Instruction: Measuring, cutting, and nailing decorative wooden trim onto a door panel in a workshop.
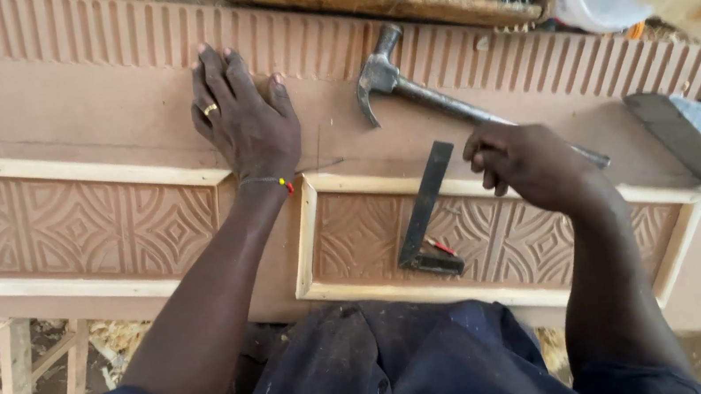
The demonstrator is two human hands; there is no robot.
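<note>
Our left hand [244, 116] lies flat, fingers spread, on the door panel [90, 104]. Our right hand [529, 164] curls shut, maybe pinching a nail; the hammer [408, 87] could hit fingers.

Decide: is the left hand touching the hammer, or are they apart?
Apart. The head view shows the left hand flat on the brown panel, bare panel separating it from the hammer.

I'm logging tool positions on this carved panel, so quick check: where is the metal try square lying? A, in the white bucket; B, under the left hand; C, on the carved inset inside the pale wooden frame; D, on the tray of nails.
C: the try square lies across the carved inset of the pale wooden frame, between the flat left hand and the curled right hand.
</note>
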